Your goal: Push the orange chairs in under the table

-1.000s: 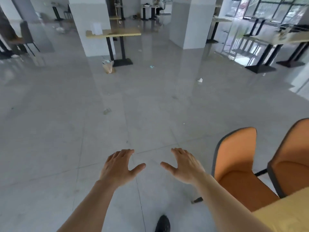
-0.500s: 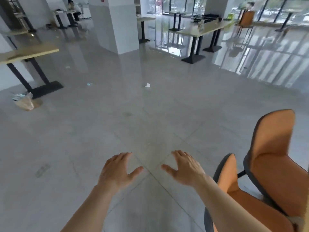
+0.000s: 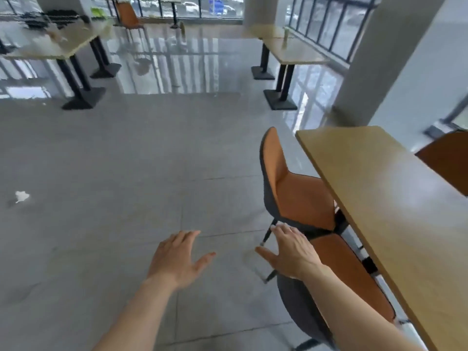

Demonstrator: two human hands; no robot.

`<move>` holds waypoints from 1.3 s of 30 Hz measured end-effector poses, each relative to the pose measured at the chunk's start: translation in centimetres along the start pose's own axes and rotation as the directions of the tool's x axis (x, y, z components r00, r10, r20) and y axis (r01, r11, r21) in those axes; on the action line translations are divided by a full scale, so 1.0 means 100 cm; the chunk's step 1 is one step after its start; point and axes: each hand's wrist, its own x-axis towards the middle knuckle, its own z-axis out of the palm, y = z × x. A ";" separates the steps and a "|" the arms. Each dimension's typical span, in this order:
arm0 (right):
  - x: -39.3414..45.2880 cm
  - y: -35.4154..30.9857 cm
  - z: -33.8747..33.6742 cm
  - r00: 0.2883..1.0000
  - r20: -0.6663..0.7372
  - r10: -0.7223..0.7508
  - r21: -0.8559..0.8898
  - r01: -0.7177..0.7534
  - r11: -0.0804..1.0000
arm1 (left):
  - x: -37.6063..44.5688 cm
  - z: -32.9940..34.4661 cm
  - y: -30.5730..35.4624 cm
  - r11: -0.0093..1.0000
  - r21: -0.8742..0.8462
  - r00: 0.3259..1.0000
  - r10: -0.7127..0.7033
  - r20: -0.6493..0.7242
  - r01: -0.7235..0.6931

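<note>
Both hands, left hand (image 3: 174,259) and right hand (image 3: 291,252), spread open and empty; the right hovers over the near orange chair (image 3: 354,277) beside the table (image 3: 395,214) edge.

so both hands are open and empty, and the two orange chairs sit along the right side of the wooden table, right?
Not quite: in the head view the two orange chairs sit along the left side of the wooden table. The left hand and right hand are indeed open and empty.

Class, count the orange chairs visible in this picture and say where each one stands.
4: the upright orange chair beside the wooden table, a nearer one by the right hand, one across the table, one far back. Others may be hidden.
</note>
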 end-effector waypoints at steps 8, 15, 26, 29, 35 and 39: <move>-0.046 0.061 0.003 0.857 -0.089 0.507 0.141 -0.493 0.858 | 0.131 0.018 0.100 0.882 -0.041 0.866 0.468 0.175 -0.469; -0.092 0.099 0.041 0.624 -0.062 0.779 0.279 -0.739 0.614 | 0.166 0.059 0.191 0.660 -0.071 0.619 0.733 0.284 -0.748; -0.083 0.072 0.113 0.379 0.145 0.914 0.376 -0.876 0.303 | 0.199 0.137 0.199 0.426 -0.161 0.333 0.850 0.408 -0.890; -0.067 0.057 0.133 0.357 0.209 0.911 0.341 -0.899 0.274 | 0.211 0.155 0.186 0.345 -0.173 0.244 0.870 0.428 -0.923; -0.050 0.043 0.157 0.233 -0.020 0.972 0.319 -0.920 0.227 | 0.225 0.170 0.180 0.267 -0.229 0.154 0.896 0.416 -0.936; -0.044 0.033 0.160 0.166 -0.073 0.983 0.307 -0.934 0.181 | 0.228 0.173 0.180 0.236 -0.225 0.121 0.895 0.430 -0.945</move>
